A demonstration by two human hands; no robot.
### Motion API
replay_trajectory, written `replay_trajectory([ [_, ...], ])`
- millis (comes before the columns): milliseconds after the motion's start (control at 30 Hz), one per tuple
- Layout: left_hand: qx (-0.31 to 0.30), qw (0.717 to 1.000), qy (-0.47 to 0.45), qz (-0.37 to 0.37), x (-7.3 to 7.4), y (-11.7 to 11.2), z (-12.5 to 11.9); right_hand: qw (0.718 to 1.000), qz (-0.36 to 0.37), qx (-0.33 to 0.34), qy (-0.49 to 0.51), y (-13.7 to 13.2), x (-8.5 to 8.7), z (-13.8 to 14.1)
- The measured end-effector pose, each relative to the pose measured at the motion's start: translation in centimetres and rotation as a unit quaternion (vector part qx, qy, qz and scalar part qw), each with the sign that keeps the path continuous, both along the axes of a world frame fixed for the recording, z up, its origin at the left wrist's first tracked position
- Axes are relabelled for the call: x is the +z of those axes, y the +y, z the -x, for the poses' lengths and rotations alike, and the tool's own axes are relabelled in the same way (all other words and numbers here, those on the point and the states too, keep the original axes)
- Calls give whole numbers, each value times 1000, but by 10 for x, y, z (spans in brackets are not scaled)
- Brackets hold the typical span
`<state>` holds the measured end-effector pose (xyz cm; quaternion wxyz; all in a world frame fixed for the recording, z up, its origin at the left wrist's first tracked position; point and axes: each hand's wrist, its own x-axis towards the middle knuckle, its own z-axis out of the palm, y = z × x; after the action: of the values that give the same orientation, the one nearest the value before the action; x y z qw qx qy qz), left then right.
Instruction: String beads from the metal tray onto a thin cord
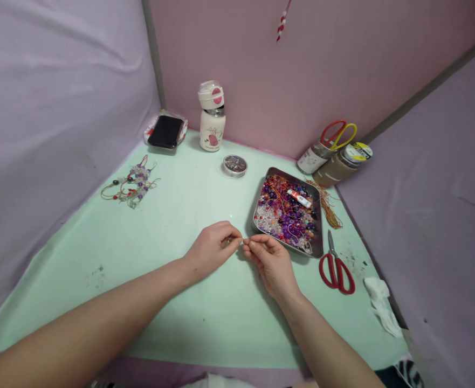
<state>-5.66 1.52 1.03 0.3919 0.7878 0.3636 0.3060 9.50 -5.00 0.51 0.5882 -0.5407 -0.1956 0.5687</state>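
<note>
Over the middle of the pale green tabletop (172,318), my left hand (213,245) and my right hand (272,261) meet fingertip to fingertip. Thumb and forefinger are pinched together on each hand. Something tiny and pale sits between the fingertips, too small to name. Just beyond my right hand lies a metal tray (257,207) heaped with purple, clear, red and black beads (291,223). Orange cord and a small red-and-white tube (299,199) rest on the beads.
Red-handled scissors (336,269) and a crumpled white tissue (381,304) lie at right. Strung bead pieces (134,186) lie at left. Behind stand a bottle (212,129), a round tin (235,165), a phone (165,132), and jars (338,167) beside cords (331,210).
</note>
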Motion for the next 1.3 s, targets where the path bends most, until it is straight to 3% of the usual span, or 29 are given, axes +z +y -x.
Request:
replay_trajectory([
  [933,-13,1000,0,19,0,-2,-2,999,-21,11,-39,-2,-2,2],
  [1100,-10,996,-21,81,0,-3,-3,989,-49,13,-138,-5,-5,1],
  [1200,-9,985,-46,166,-2,-2,-4,974,-65,12,-216,-8,-3,0],
  [1300,-22,960,-93,263,-2,-1,-5,942,-91,5,-324,-11,-2,-2],
])
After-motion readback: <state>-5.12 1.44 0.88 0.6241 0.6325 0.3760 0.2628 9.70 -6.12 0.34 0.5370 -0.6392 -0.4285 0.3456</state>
